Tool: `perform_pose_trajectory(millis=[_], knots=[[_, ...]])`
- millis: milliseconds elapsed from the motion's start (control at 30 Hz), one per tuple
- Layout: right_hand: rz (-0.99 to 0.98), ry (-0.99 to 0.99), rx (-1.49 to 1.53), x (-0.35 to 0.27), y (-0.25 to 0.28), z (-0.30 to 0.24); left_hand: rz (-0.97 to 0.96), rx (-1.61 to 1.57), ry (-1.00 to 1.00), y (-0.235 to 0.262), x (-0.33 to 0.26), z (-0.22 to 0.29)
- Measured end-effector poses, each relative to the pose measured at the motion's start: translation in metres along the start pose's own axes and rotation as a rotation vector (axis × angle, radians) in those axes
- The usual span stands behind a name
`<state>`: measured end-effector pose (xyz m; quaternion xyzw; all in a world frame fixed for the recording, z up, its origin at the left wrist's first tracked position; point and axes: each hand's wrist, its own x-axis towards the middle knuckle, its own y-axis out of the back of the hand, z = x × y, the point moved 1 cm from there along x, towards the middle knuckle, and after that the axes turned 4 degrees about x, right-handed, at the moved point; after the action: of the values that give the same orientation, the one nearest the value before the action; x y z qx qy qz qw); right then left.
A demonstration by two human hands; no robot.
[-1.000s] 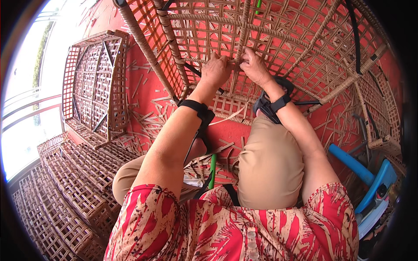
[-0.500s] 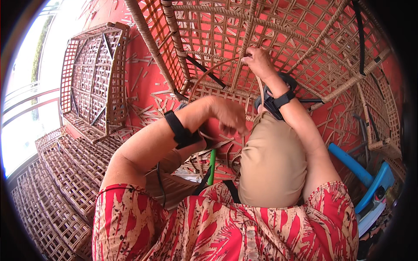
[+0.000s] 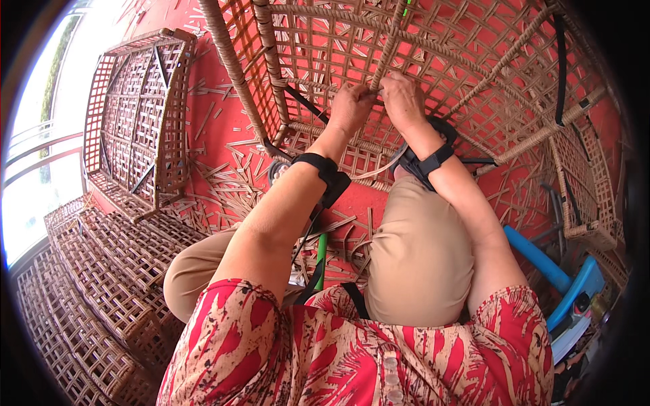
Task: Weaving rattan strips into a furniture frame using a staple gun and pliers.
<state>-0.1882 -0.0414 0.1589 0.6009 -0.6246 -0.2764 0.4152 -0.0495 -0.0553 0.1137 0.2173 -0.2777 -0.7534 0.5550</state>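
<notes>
A large woven cane frame (image 3: 325, 34) with wrapped poles stands in front of me. My left hand (image 3: 352, 107) and my right hand (image 3: 404, 101) meet at its middle wrapped pole (image 3: 386, 57), one on either side. The fingers of both are pinched together there, around a thin cane strip (image 3: 378, 173). A length of that strip curves down below the hands, past my right wrist; the part between the fingertips is mostly hidden. Black straps with small devices circle both wrists.
Cane scraps (image 3: 227, 183) litter the red floor (image 3: 217, 128). Another woven panel (image 3: 135, 115) stands at left, above stacked woven pieces (image 3: 115, 284). A blue tool-like object (image 3: 542, 260) lies at lower right. A green stick (image 3: 321, 252) shows between my legs.
My left hand has moved up and away from me to the pole, joining the right hand there. The cane strip's wide loop has been drawn in. My left knee now shows at left.
</notes>
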Motion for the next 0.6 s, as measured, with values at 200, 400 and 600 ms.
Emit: perform_pose_trajectory(millis=[200,400,600], knots=[[-0.066,-0.156,0.195,0.003,-0.014,-0.003,0.068,-0.073,0.091,-0.001,-0.008,0.002],[-0.174,-0.266,0.788,0.001,-0.018,0.018,-0.031,-0.464,0.335,0.006,-0.014,0.021],[-0.225,-0.202,0.755,0.004,-0.016,0.019,0.067,-0.209,0.245,0.012,-0.008,0.0]])
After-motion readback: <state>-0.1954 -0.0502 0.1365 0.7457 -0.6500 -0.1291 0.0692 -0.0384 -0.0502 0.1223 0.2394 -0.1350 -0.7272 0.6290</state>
